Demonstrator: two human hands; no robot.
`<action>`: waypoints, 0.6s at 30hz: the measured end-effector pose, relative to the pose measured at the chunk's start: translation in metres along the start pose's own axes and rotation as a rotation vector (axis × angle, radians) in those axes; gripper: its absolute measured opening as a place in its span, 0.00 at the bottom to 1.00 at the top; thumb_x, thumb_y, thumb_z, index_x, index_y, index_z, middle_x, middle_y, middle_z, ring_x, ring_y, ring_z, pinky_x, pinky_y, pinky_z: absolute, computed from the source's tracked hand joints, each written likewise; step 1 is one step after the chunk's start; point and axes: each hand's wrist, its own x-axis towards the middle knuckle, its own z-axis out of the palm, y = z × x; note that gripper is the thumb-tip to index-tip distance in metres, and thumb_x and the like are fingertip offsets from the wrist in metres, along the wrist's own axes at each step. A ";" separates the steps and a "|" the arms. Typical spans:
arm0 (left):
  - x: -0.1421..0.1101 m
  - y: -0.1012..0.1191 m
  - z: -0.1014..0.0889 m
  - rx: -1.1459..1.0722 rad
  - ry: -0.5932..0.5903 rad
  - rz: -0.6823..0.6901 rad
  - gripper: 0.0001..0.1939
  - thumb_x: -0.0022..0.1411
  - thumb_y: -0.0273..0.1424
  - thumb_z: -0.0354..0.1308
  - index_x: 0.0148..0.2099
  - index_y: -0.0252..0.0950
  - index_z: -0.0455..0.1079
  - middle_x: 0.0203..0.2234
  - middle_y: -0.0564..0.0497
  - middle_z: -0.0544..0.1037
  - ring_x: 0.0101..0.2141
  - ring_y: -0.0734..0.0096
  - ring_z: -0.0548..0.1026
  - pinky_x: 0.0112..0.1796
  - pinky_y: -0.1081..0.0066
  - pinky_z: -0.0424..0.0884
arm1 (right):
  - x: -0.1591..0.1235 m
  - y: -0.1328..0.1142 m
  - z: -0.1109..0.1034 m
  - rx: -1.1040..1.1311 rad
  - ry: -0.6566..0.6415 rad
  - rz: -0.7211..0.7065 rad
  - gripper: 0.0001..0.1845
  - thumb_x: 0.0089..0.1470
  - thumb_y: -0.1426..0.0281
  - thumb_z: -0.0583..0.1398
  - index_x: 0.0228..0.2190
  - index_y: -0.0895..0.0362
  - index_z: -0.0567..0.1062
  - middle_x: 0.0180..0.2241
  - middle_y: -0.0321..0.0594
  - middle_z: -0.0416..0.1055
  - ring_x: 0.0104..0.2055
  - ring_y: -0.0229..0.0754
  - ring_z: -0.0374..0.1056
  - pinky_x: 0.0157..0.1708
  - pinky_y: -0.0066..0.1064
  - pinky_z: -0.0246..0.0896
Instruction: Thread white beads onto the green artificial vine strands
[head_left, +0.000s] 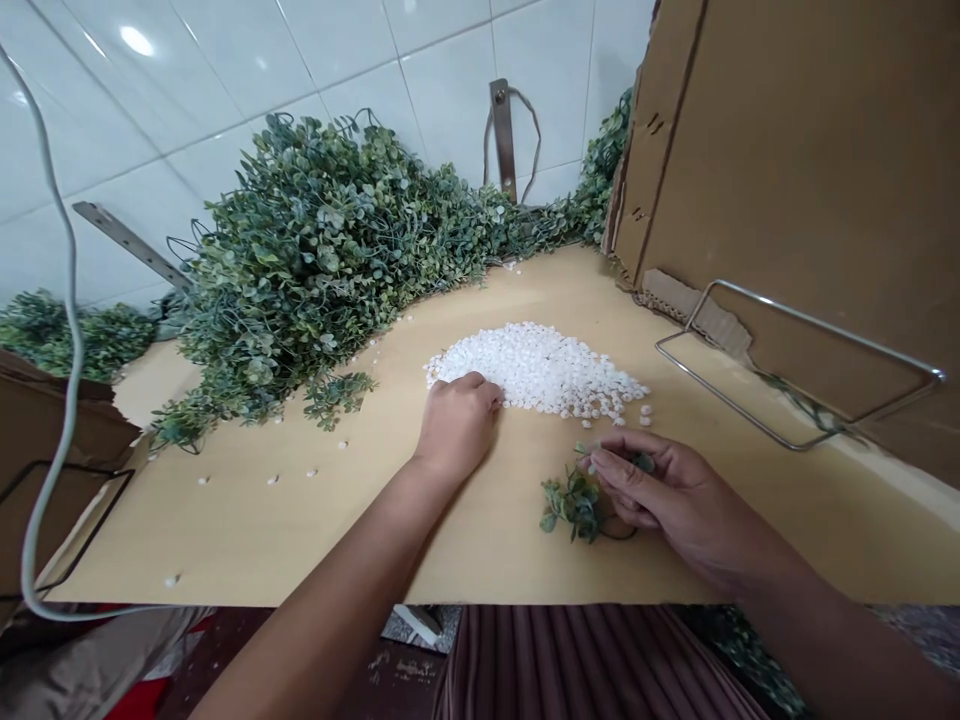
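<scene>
A heap of small white plastic beads (536, 365) lies on the tan board (300, 545) in front of me. My left hand (459, 415) rests at the heap's near left edge with its fingers curled in; what the fingertips pinch, if anything, is hidden. To the right and nearer to me, my right hand (645, 480) pinches an artificial greenery sprig (574, 505) between thumb and fingers, its leaves hanging to the left. A thin dark stem loops below the fingers.
A large mound of artificial greenery (322, 250) stands at the back left against the tiled wall (442, 90). A cardboard box (810, 180) and a bent metal wire frame (799, 365) are on the right. A white cable (71, 330) hangs at left. Loose beads are scattered across the board.
</scene>
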 end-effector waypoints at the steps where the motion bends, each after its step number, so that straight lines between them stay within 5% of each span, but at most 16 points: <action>1: 0.000 0.000 -0.001 0.025 -0.008 0.005 0.12 0.58 0.22 0.49 0.34 0.35 0.75 0.33 0.44 0.78 0.35 0.58 0.75 0.38 0.61 0.67 | 0.000 0.000 -0.001 -0.007 0.000 -0.006 0.26 0.40 0.47 0.65 0.25 0.59 0.71 0.16 0.29 0.53 0.16 0.30 0.47 0.14 0.22 0.43; 6: -0.004 0.001 -0.007 -0.160 0.093 -0.053 0.11 0.57 0.22 0.50 0.32 0.35 0.74 0.32 0.45 0.78 0.34 0.61 0.75 0.38 0.62 0.66 | 0.000 0.002 -0.002 -0.088 0.026 -0.068 0.22 0.45 0.52 0.63 0.23 0.60 0.72 0.17 0.33 0.58 0.18 0.32 0.53 0.17 0.23 0.49; 9: -0.010 0.007 -0.012 -0.635 0.143 -0.214 0.06 0.55 0.24 0.54 0.32 0.35 0.73 0.28 0.49 0.79 0.30 0.68 0.74 0.33 0.69 0.67 | -0.001 0.002 0.000 -0.153 0.060 -0.088 0.18 0.47 0.56 0.62 0.23 0.60 0.73 0.16 0.31 0.57 0.18 0.32 0.51 0.16 0.22 0.47; 13: -0.027 0.027 -0.018 -1.305 0.031 -0.391 0.04 0.49 0.25 0.62 0.31 0.34 0.75 0.22 0.53 0.77 0.25 0.76 0.71 0.29 0.76 0.67 | -0.002 0.003 0.004 -0.232 0.108 -0.147 0.14 0.49 0.61 0.59 0.22 0.59 0.74 0.16 0.32 0.57 0.19 0.33 0.51 0.17 0.23 0.49; 18: -0.051 0.048 -0.014 -1.696 -0.013 -0.535 0.08 0.47 0.27 0.66 0.33 0.36 0.78 0.24 0.53 0.79 0.25 0.80 0.71 0.32 0.78 0.68 | -0.005 0.007 0.011 -0.253 0.106 -0.157 0.14 0.50 0.62 0.58 0.22 0.58 0.75 0.18 0.34 0.62 0.21 0.35 0.56 0.19 0.23 0.54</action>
